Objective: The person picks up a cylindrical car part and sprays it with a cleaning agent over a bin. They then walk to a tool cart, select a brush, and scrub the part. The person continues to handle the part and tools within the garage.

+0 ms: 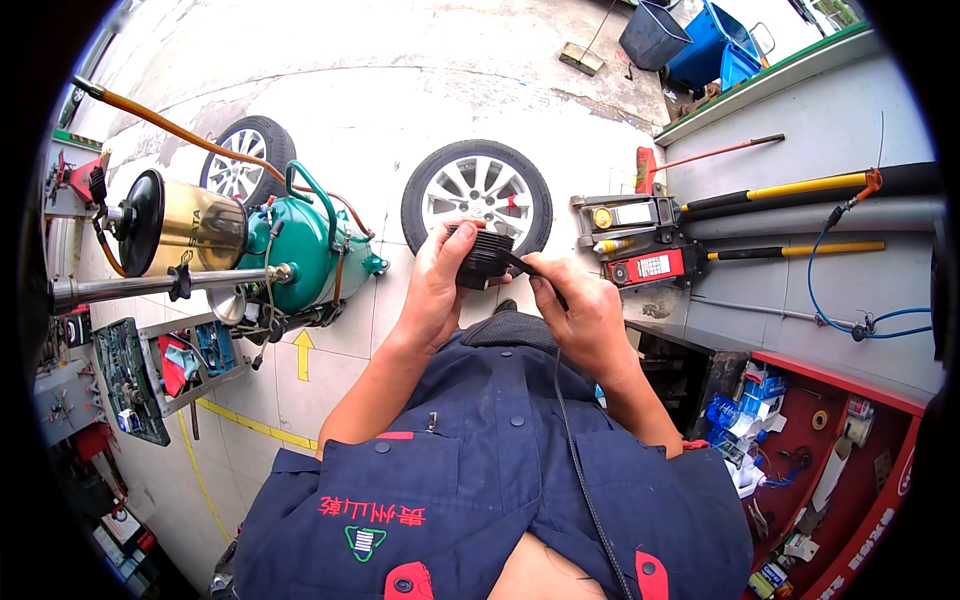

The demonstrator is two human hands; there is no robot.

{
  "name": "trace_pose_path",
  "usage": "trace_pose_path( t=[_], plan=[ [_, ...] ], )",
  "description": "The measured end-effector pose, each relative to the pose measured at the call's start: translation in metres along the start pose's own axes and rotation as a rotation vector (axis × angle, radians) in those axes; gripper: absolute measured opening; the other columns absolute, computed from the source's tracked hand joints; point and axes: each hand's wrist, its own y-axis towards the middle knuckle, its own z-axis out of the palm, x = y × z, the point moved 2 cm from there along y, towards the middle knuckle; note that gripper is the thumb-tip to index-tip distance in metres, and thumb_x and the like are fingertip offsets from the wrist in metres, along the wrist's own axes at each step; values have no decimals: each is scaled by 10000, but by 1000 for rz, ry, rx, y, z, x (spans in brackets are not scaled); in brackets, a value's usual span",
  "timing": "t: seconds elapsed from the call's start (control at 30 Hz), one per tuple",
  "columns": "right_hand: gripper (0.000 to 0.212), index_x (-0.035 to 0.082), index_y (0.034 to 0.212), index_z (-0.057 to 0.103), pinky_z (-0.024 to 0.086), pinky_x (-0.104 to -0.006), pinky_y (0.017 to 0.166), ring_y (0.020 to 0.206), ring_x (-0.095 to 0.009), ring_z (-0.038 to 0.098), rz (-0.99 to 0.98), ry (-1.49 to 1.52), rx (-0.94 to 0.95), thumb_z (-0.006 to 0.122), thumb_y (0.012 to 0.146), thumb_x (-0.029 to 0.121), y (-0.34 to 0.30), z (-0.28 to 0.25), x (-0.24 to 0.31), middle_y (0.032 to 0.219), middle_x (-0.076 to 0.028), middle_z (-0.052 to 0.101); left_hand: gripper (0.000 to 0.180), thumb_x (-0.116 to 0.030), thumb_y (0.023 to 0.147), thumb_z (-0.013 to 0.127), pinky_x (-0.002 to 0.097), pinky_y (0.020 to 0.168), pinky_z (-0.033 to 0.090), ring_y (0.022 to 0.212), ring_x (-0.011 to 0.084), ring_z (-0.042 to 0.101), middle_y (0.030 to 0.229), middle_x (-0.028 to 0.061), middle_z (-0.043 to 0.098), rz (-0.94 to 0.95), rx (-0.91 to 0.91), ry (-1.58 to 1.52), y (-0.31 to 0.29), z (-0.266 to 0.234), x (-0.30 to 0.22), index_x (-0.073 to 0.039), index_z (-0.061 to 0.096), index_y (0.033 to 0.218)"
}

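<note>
My left hand is closed round a black ribbed cylindrical part, thumb on its upper side and fingers wrapped beneath. Pinched between thumb and forefinger, a thin dark slender piece sticks out of my right hand and reaches the ribbed part's right side. Whether that piece is a tool or belongs to the part, I cannot tell. Both hands are raised in front of my chest. Beyond them, an alloy wheel with a tyre lies flat on the floor.
To the left stands a green tank with a clear reservoir, near a second wheel and an open tool case. Floor jacks with long handles sit at right, beside a red cabinet. A dark cord hangs down my front.
</note>
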Motion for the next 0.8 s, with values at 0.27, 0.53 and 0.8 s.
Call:
trace_pose_path(
  t=[0.27, 0.53, 0.8],
  plan=[
    [299, 71, 1194, 712, 533, -424, 593, 677, -291, 674, -134, -124, -32, 746, 897, 54, 2, 5, 1, 810, -88, 643, 446, -278, 1052, 706, 415, 860, 667, 1009, 215, 738, 1161, 147, 690, 55, 25, -45, 1, 7, -4, -22, 500, 1353],
    [314, 73, 1224, 714, 530, -398, 556, 646, -255, 681, -213, -202, -31, 749, 912, 61, 6, 4, 9, 816, -59, 663, 421, -304, 1043, 681, 313, 821, 614, 936, 166, 725, 1089, 118, 695, 153, -44, -44, -2, 11, -2, -20, 548, 1324],
    [331, 91, 1267, 715, 521, -386, 525, 634, -236, 685, -210, -239, 11, 741, 937, 94, 4, 3, 15, 800, -48, 656, 397, -298, 1020, 699, 290, 803, 595, 888, 146, 709, 1046, 96, 680, 232, -107, -19, -4, 9, 1, -24, 560, 1272]
  ],
)
